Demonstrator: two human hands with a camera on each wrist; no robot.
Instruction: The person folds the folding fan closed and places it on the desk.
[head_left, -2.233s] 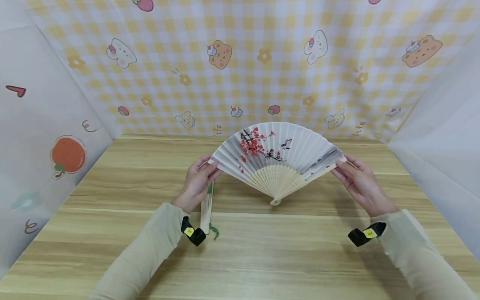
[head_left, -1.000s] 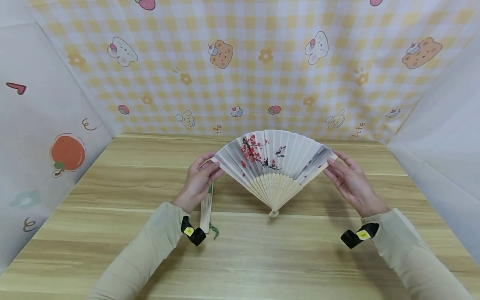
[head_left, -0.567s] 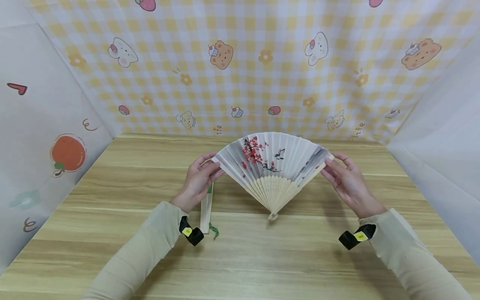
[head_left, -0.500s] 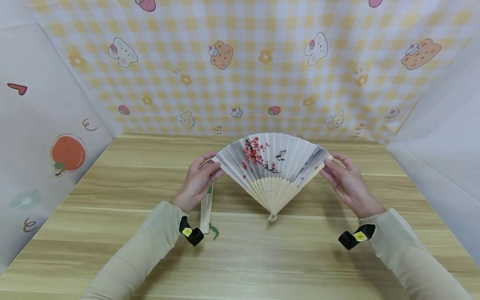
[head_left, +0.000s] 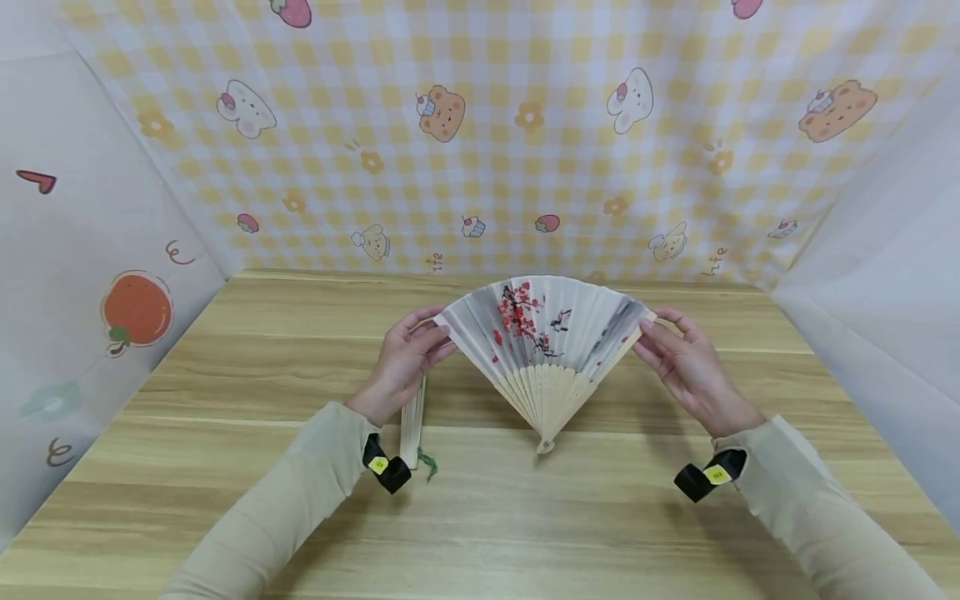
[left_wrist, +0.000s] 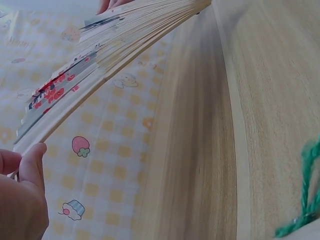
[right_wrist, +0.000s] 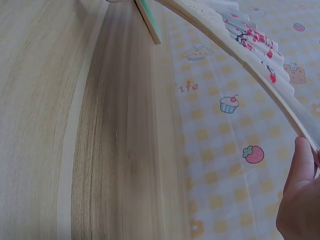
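A folding fan (head_left: 547, 333) is spread between both hands in the head view, its pale ribs meeting at a pivot low in the middle. Red blossoms and small birds decorate its grey-white leaf. My left hand (head_left: 401, 362) pinches the left outer end, and my right hand (head_left: 690, 362) pinches the right outer end. In the left wrist view, the left thumb (left_wrist: 32, 165) presses against the guard stick. The right wrist view has the right thumb (right_wrist: 300, 165) on the other guard. Beneath the left hand lies a second, folded fan (head_left: 411, 425) with a green tassel (head_left: 427, 462).
The wooden table (head_left: 525, 533) carries the folded fan left of centre. A yellow checked cloth (head_left: 487, 167) hangs along the back edge. White sheets (head_left: 75, 250) form walls at both sides.
My right hand has moved left, toward my left hand, which has shifted slightly right. The fan's spread has narrowed, and its pivot sits lower in the head view.
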